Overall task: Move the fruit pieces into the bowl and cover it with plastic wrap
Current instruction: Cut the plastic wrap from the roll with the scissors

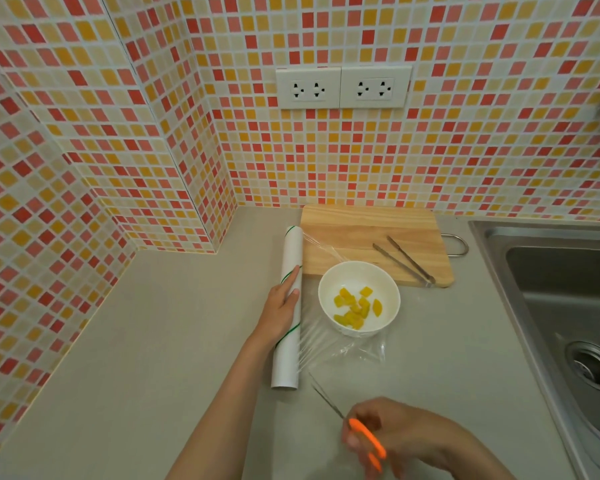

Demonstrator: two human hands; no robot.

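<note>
A white bowl [359,296] on the grey counter holds several yellow fruit pieces [355,308]. Clear plastic wrap [347,349] stretches from a white roll [289,306] over and past the bowl, hanging loosely on the counter in front of it. My left hand [279,306] rests flat on the roll, pressing it down, fingers extended. My right hand [406,441] near the bottom edge grips orange-handled scissors [347,420], whose blades point up-left toward the near end of the roll and the wrap's edge.
A wooden cutting board [371,233] lies behind the bowl with metal tongs [404,259] on it. A steel sink [561,299] sits at the right. Tiled walls enclose the back and left, with two sockets [342,87] above.
</note>
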